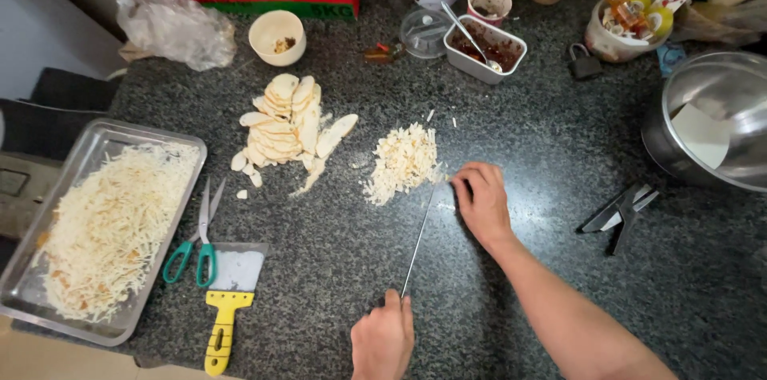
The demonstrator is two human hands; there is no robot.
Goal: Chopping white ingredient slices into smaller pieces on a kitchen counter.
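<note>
Steel knife chops shreds at frame centre: left hand clamped on its handle, right hand pressing flat on the blade tip; rocking calls for steady pressure.

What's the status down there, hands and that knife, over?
Left hand gripping knife handle. Right hand pressing flat on the blade tip. Chopped pile just beyond the blade, slices further left. Nothing blocking.
</note>
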